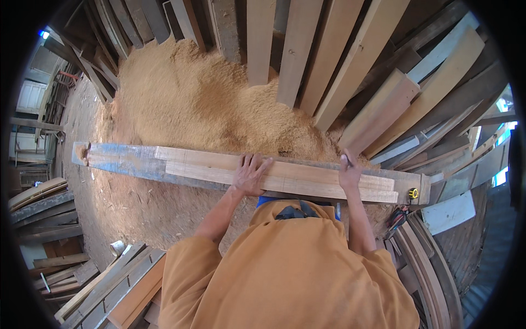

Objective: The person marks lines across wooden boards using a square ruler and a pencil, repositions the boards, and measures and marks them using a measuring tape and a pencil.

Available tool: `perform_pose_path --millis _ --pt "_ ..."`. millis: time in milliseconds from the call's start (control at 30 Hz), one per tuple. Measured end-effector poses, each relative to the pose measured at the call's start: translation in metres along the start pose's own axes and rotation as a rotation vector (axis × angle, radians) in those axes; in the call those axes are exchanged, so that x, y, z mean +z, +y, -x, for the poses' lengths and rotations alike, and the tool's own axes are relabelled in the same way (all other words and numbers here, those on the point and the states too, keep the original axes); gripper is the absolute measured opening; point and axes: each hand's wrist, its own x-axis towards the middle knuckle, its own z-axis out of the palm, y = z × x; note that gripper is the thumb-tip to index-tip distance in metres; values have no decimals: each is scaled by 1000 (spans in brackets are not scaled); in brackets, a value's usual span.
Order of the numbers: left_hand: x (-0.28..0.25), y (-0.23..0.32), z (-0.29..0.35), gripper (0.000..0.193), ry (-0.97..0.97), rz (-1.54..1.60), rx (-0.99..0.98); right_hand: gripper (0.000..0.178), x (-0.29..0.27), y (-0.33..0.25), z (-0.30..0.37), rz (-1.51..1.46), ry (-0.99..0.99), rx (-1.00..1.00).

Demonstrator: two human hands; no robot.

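Note:
Two pale wooden boards lie lengthwise, edge against edge, on a long narrow bench plank (pixel 120 159) in front of me. My left hand (pixel 252 174) rests on the far board (pixel 307 170) with its fingers spread. Farther right, my right hand (pixel 350 172) is closed at the boards' far side, its forearm crossing over the near board (pixel 318 187). A small dark piece shows at its fingers, too small to name. A yellow and black tape measure (pixel 413 193) sits near the plank's right end.
A large sawdust heap (pixel 186 98) lies beyond the bench, with several upright planks (pixel 298 52) leaning behind it. Stacked boards (pixel 118 288) stand at lower left, more timber (pixel 424 257) at lower right. A red and black tool (pixel 396 218) is beside the bench's right end.

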Motion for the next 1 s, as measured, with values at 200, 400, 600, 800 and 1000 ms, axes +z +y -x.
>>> perform_pose_path --millis 200,400,600,800,1000 --pt "1 -2 0 121 -129 -37 -36 21 22 15 28 571 -139 -49" --pt "1 0 -4 123 -124 -11 -53 19 23 10 24 622 -127 -29" --pt "0 2 -4 121 -145 -32 -71 20 24 10 25 600 -115 -29" --pt "2 1 -7 121 -165 -54 -75 15 23 12 24 607 -41 -125" --pt "-1 2 -9 123 -235 -60 -98 15 25 10 23 631 -24 -142"
